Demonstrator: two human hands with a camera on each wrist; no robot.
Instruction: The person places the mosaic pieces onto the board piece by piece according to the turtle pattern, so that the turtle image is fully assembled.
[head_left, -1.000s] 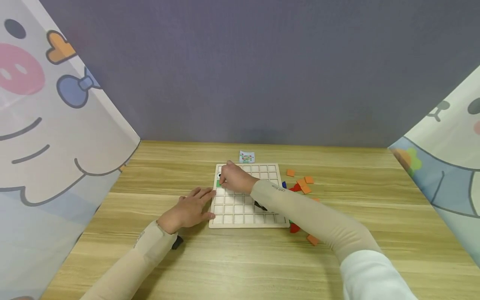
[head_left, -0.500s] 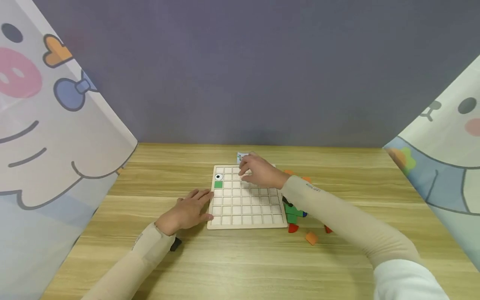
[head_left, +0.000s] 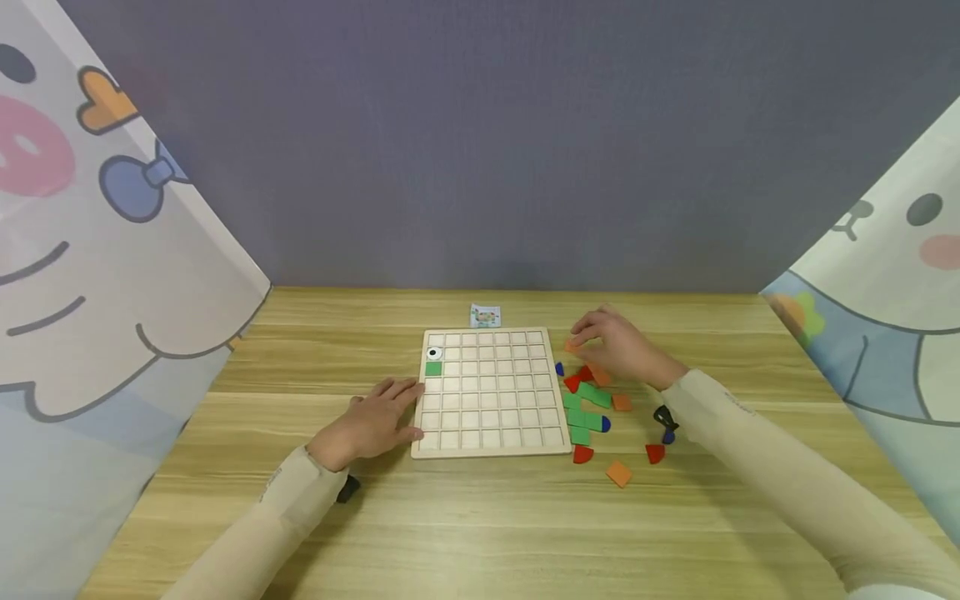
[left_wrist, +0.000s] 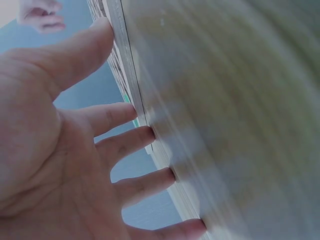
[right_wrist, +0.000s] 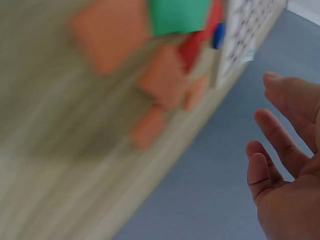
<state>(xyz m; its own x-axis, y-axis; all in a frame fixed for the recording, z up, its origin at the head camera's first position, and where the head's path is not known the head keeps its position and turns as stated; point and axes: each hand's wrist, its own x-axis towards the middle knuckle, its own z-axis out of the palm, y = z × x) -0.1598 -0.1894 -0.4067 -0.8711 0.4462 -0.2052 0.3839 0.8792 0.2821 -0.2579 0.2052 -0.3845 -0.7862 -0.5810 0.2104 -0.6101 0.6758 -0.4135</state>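
A pale wooden grid board (head_left: 492, 451) lies on the table. My left hand (head_left: 372, 422) rests at its left edge, thumb and fingertips along the rim, fingers spread in the left wrist view (left_wrist: 60, 145). In the board's left column sit a white eye tile (head_left: 434, 353) and, just below it, a green square tile (head_left: 433, 368). My right hand (head_left: 617, 343) hovers over orange square tiles (head_left: 600, 374) right of the board. Its fingers (right_wrist: 280, 135) are loosely bent and hold nothing in the right wrist view.
A small picture card (head_left: 485, 316) lies behind the board. Green tiles (head_left: 580, 436), red quarter-round pieces (head_left: 582, 455) and blue pieces (head_left: 606, 424) are scattered to the board's right. A black piece (head_left: 664, 417) lies near the right forearm, and a dark object (head_left: 348, 488) by the left wrist.
My right hand has left the board's upper left, where the green tile now shows, and moved right to the loose orange tiles. My left hand stays at the board's edge.
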